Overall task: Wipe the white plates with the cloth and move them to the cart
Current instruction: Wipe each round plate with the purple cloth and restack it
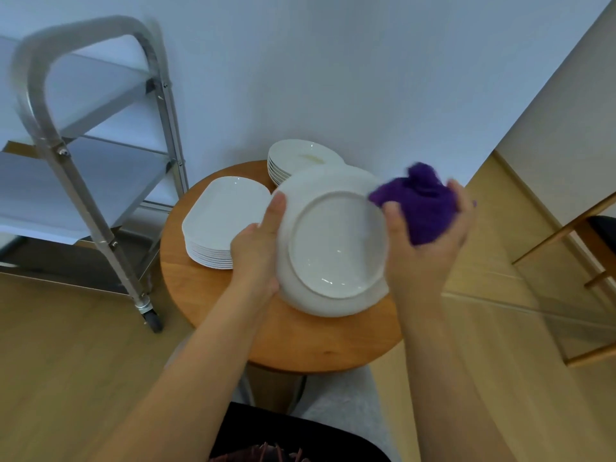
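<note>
Both our hands are up over the round wooden table [213, 311]. Our left hand [255, 248] grips a glossy white plate [333, 245] by its rim, tilted so its underside and raised foot ring face us. Our right hand [430, 235] curls round a bunched, fuzzy purple cloth [420, 205] at the plate's upper right edge. Behind sit two stacks: rounded-rectangular plates [220, 225] on the left, round plates [296, 158] by the wall. A brushed-steel wheeled cart [83, 155] with flat shelves stands to the left.
</note>
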Action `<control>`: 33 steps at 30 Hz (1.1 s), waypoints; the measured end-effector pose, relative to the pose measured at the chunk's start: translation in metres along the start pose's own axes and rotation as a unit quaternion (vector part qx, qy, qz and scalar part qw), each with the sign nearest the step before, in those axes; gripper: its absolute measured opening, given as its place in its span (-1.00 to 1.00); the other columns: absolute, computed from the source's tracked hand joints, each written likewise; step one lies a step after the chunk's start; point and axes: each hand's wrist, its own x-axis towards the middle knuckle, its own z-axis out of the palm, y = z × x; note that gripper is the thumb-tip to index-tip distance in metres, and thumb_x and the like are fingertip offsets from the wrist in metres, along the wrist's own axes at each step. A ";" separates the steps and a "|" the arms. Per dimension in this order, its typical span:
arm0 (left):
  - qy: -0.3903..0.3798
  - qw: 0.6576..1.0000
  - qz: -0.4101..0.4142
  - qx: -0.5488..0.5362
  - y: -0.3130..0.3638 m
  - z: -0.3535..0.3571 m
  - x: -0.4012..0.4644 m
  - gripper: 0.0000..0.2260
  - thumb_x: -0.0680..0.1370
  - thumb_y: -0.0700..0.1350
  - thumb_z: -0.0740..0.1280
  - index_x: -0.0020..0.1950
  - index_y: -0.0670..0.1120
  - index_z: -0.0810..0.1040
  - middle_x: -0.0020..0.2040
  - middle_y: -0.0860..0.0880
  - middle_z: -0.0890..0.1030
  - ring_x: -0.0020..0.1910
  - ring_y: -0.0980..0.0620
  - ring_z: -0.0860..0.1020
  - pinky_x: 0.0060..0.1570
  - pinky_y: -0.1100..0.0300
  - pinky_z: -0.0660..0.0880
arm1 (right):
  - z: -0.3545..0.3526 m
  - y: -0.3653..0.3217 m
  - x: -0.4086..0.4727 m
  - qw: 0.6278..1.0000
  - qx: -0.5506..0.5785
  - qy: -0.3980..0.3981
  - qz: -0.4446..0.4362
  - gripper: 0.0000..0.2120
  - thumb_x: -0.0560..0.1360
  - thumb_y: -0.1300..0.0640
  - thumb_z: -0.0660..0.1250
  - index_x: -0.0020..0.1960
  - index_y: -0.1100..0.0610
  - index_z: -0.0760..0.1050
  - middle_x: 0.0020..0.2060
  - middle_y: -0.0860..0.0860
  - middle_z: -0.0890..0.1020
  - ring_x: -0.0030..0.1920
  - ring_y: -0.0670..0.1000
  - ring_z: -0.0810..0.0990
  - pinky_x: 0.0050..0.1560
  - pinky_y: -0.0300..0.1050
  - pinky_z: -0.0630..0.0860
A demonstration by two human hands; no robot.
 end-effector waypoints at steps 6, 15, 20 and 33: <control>0.013 0.997 0.001 -0.072 -0.009 0.013 -0.020 -0.26 0.22 0.32 0.39 0.24 -0.13 0.55 0.14 -0.06 0.63 0.11 -0.06 0.60 0.19 -0.02 0.50 | 0.046 -0.006 -0.016 0.965 -0.197 -0.129 -0.119 -0.41 0.44 -0.11 0.34 0.37 0.17 0.37 0.40 0.07 0.40 0.46 0.06 0.25 0.44 0.19 -0.14; -0.020 0.992 -0.075 -0.103 -0.008 -0.013 -0.012 -0.44 0.36 0.30 0.32 0.09 -0.15 0.53 0.03 -0.10 0.64 -0.04 -0.09 0.62 0.00 -0.06 0.56 | 0.029 0.010 -0.068 0.915 -0.175 -0.315 -0.183 -0.47 0.44 -0.07 0.35 0.34 0.13 0.42 0.36 0.02 0.46 0.41 0.00 0.34 0.44 0.11 -0.01; -0.021 0.988 -0.061 -0.141 -0.013 -0.012 -0.011 -0.44 0.25 0.25 0.41 0.11 -0.07 0.58 0.01 -0.11 0.68 -0.04 -0.13 0.66 0.02 -0.11 0.58 | 0.009 0.032 -0.070 0.908 -0.207 -0.269 -0.245 -0.53 0.42 -0.05 0.30 0.25 0.16 0.45 0.28 0.08 0.53 0.36 0.03 0.39 0.43 0.15 0.16; 0.067 0.926 0.286 0.236 -0.001 -0.001 -0.013 -0.39 0.18 0.42 0.33 -0.38 -0.16 0.40 -0.42 -0.06 0.45 -0.40 0.02 0.41 -0.41 0.06 0.37 | -0.004 0.010 -0.004 0.894 0.203 -0.023 0.399 -0.59 0.42 -0.16 0.39 0.19 -0.04 0.43 -0.01 -0.05 0.65 -0.06 -0.13 0.66 -0.17 -0.19 0.60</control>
